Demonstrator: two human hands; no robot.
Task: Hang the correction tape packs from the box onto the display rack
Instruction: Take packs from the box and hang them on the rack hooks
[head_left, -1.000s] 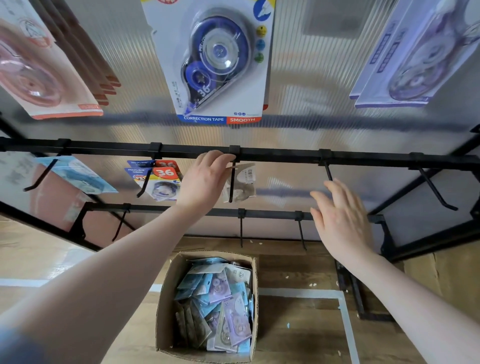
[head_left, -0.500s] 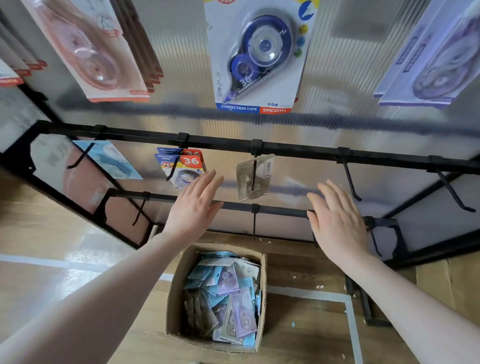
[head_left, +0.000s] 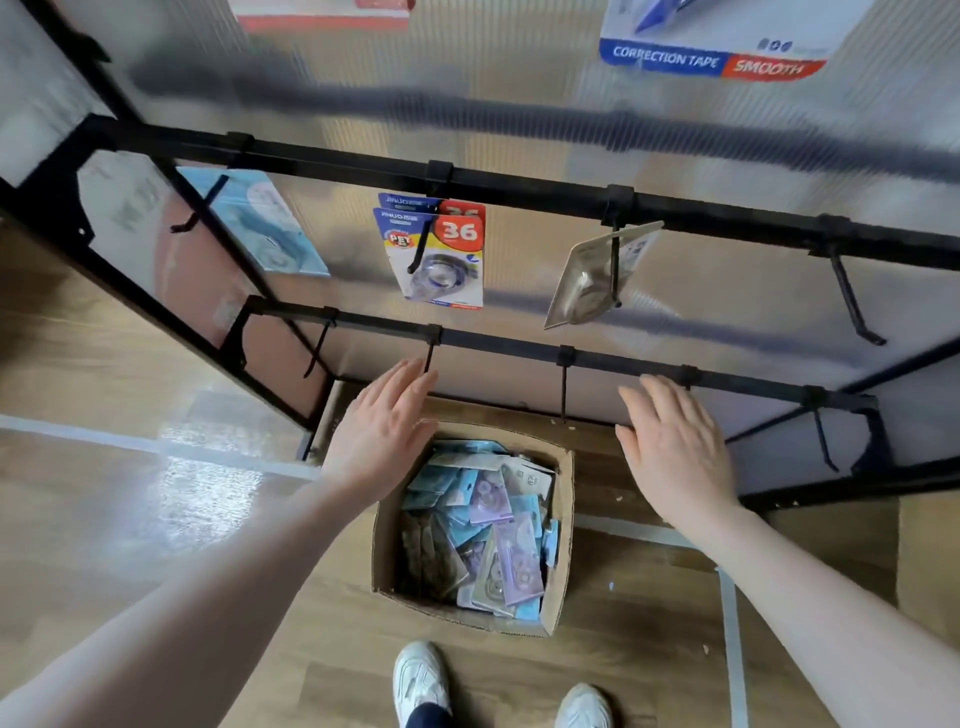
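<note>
Left hand (head_left: 382, 439) and right hand (head_left: 675, 452), flat and empty, hover above the box (head_left: 563, 519) of packs (head_left: 488, 530).

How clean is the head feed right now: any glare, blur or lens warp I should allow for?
Head view: wide-angle warp bows the rack bars; glare patch on the floor left of the cardboard box; the translucent back panel shows smeared dark bands; the pack tilted on its hook looks soft and washed out; left hand and right hand are fairly sharp, both empty.
</note>
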